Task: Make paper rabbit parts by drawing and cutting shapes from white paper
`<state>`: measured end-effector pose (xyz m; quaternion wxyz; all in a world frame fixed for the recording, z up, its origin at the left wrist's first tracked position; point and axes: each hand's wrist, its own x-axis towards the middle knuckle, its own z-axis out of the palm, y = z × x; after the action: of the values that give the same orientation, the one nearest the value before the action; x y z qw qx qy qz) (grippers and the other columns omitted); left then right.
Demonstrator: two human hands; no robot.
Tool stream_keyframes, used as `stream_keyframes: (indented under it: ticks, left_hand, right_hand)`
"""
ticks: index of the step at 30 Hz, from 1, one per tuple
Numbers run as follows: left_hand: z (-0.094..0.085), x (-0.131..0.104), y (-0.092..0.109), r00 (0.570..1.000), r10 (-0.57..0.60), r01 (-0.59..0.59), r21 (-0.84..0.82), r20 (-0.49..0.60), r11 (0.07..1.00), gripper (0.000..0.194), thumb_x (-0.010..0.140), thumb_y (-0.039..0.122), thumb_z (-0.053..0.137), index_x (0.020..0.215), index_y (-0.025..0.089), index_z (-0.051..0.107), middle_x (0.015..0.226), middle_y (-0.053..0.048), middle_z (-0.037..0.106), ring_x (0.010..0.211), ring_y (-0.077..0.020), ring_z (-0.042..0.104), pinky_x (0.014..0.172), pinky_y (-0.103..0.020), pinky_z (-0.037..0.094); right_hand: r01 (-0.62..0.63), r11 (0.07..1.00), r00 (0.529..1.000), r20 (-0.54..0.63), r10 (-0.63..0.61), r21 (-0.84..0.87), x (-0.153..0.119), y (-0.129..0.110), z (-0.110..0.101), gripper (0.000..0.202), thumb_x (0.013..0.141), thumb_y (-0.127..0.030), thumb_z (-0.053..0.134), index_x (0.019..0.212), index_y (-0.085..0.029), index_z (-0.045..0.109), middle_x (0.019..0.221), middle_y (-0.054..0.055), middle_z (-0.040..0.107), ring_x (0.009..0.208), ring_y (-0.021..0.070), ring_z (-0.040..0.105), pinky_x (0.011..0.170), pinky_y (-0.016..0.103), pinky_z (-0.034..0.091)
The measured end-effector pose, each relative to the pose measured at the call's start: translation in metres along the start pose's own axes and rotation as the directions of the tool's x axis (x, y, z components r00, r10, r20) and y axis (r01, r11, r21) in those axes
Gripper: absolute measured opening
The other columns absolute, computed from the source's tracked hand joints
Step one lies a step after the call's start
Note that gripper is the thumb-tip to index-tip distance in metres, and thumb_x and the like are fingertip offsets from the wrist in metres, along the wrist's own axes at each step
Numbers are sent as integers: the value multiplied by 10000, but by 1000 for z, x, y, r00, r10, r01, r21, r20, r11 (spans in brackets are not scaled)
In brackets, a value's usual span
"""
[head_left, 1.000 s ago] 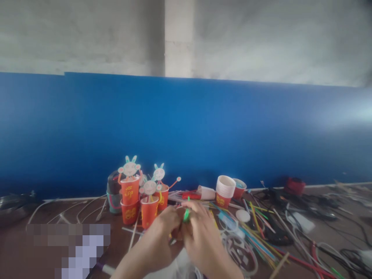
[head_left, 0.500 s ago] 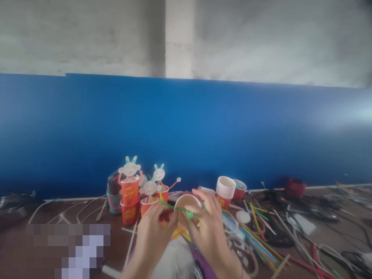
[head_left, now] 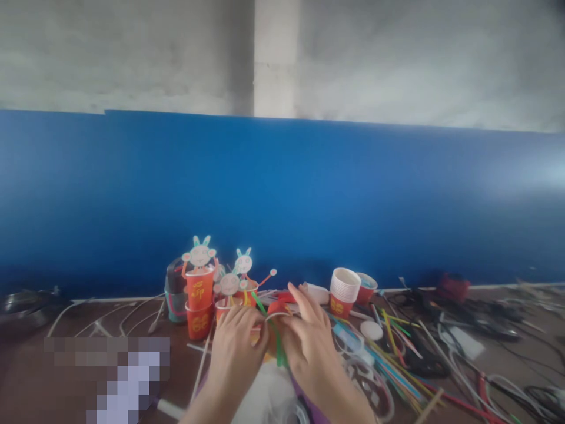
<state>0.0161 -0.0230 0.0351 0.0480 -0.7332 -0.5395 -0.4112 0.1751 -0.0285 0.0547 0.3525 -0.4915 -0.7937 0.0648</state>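
Observation:
Between my hands is a red paper cup (head_left: 279, 308), tipped so that its white rim faces toward me. My left hand (head_left: 236, 347) is closed on the cup's left side, fingertips at the rim. My right hand (head_left: 311, 341) grips the right side, with its upper fingers stretched out past the rim. A thin, bendable green strip (head_left: 279, 344) runs over the rim and hangs into the cup; its other end sticks up at the far left. My fingers hide most of the cup.
Red cups with paper rabbit figures (head_left: 200, 256) stand left of my hands. A stack of cups (head_left: 344, 288) is at the right. Coloured sticks (head_left: 392, 371), cables (head_left: 498, 388) and a white round lid (head_left: 371, 330) lie on the right. A blue panel (head_left: 282, 200) rises behind.
The cup has tipped, so its round opening is no longer seen full on. The green strip has swung from lying across the mouth to running down over the rim.

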Motion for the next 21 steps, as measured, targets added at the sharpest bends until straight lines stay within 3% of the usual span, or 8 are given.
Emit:
stream_keyframes:
  ticks: [5, 7, 16, 21]
  left_hand:
    - [4, -5, 7, 989, 140, -141, -7, -52, 990, 205, 843, 124, 469, 664, 192, 544, 682, -11, 628, 673, -183, 582, 656, -306, 425]
    - [7, -7, 6, 987, 146, -147, -4, -64, 989, 198, 839, 118, 465, 678, 191, 556, 679, -14, 631, 652, -179, 588, 636, -295, 435]
    - [15, -11, 4, 991, -22, 48, -189, 133, 981, 152, 816, 125, 470, 702, 200, 537, 678, 12, 625, 639, -142, 604, 602, -230, 438]
    - [13, -11, 7, 987, -79, 111, -237, 138, 965, 150, 811, 153, 496, 675, 207, 531, 662, 29, 619, 618, -125, 593, 597, -212, 425]
  right_hand:
    - [-38, 999, 998, 54, 38, 5, 0, -3, 9, 194, 838, -216, 536, 806, -209, 727, 1481, 101, 375, 1368, 328, 269, 1061, 522, 270]
    - [-48, 999, 997, 61, 48, 13, 0, -3, 9, 192, 826, -219, 554, 739, -209, 726, 1467, 98, 401, 1345, 322, 309, 1053, 506, 282]
    - [-45, 998, 998, 43, 47, -36, -1, -3, 5, 174, 738, -157, 590, 667, -219, 736, 1434, 76, 458, 1297, 312, 373, 1017, 476, 299]
    - [-51, 997, 997, 54, 54, -54, -2, -6, 3, 194, 749, -150, 569, 676, -210, 739, 1410, 87, 490, 1279, 313, 399, 1009, 467, 304]
